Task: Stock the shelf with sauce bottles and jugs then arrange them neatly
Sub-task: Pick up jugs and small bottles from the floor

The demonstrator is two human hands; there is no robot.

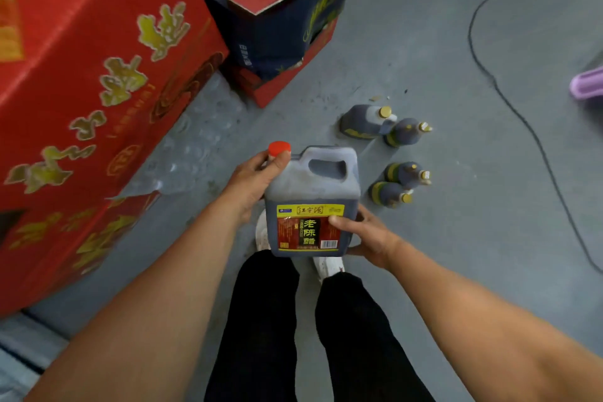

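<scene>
red carton (81,91) cut off at left edge, purple object (587,85) cropped right, floor bottles' (404,132) labels blurred

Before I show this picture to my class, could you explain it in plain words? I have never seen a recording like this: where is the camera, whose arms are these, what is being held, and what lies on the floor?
There is one picture, taken by a wide-angle camera worn on a person's head, looking down. So the two bare arms, the black trousers and the white shoes belong to the wearer. No machine is involved.

Both hands hold a dark jug with a red cap and a yellow and red label. The left hand grips it near the cap; the right hand grips its lower side.

On the grey floor, beyond the jug, stand a smaller jug with a gold cap and three dark bottles. A large red carton is on the left, a dark blue gift bag behind, a black cable on the right. No shelf is visible.
</scene>
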